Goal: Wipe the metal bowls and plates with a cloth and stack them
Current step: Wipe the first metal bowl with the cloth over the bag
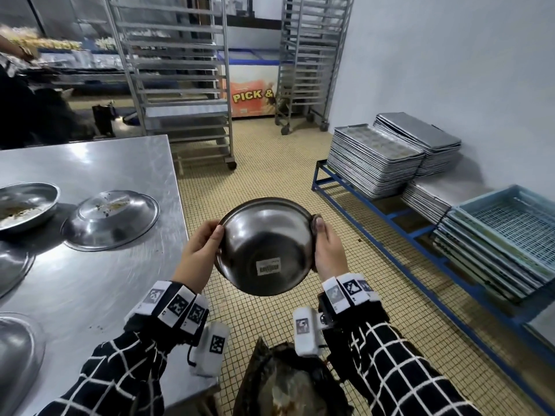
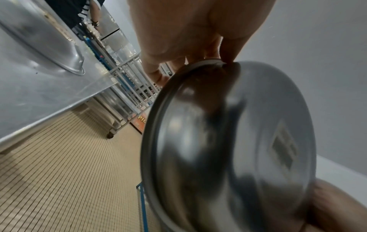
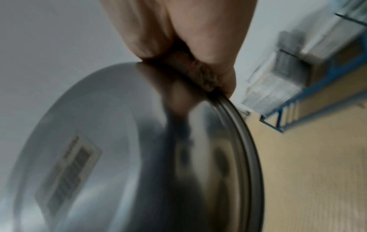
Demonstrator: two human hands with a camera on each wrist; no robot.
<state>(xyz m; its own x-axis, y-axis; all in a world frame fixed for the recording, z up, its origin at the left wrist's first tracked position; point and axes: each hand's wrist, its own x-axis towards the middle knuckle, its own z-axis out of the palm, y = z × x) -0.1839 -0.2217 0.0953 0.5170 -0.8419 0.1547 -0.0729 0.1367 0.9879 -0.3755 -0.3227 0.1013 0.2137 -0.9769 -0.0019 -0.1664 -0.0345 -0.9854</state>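
I hold a steel bowl (image 1: 264, 244) in the air over the tiled floor, just right of the steel table (image 1: 90, 280). Its underside, with a white barcode sticker, faces me. My left hand (image 1: 210, 238) grips the left rim and my right hand (image 1: 324, 241) grips the right rim. The wrist views show the bowl (image 2: 228, 149) (image 3: 139, 149) close up, with the left hand (image 2: 188, 39) and right hand (image 3: 188, 39) curled over its edge. Something brownish sits between my right fingers and the rim; I cannot tell what. On the table lie an upturned plate (image 1: 109, 219) and a crumb-soiled bowl (image 1: 24, 205).
Parts of two more metal dishes (image 1: 12, 265) (image 1: 18, 355) show at the table's left edge. Stacked baking trays (image 1: 375, 160) and blue crates (image 1: 510, 229) sit on a low blue rack at the right. Rolling racks (image 1: 180, 70) stand behind. A dark object (image 1: 285, 385) lies below my hands.
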